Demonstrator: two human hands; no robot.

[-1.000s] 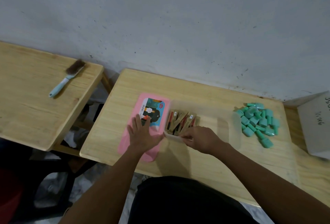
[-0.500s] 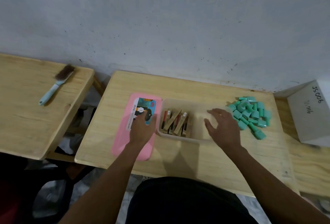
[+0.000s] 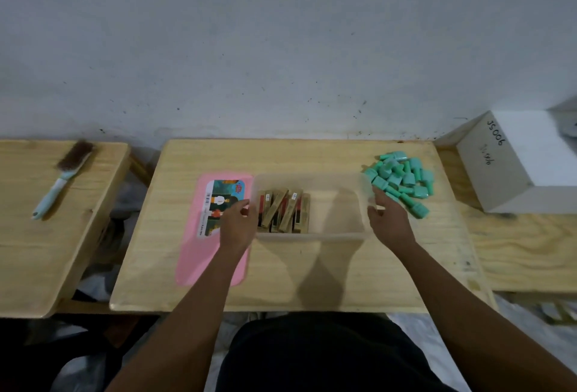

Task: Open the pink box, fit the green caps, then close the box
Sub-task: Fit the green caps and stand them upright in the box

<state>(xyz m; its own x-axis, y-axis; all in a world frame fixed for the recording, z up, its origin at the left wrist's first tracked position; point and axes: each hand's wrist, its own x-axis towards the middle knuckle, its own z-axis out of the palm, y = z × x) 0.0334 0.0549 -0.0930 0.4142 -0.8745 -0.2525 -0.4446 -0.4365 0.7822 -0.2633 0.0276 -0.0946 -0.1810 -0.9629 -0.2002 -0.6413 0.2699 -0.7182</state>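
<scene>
Now left hand (image 3: 237,224) pinches box (image 3: 312,237) left rim, right hand (image 3: 388,223) right rim; lid (image 3: 193,254), green caps (image 3: 402,179) flank.

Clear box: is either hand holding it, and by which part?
Both seem to: left hand grips the clear box by its left end, right hand by its right end.

lid label (image 3: 225,201): print unreadable | white box (image 3: 512,170): cut by right edge

Head-worn view, facing forward and down, table (image 3: 312,282) close, edges perhaps bowed
</scene>
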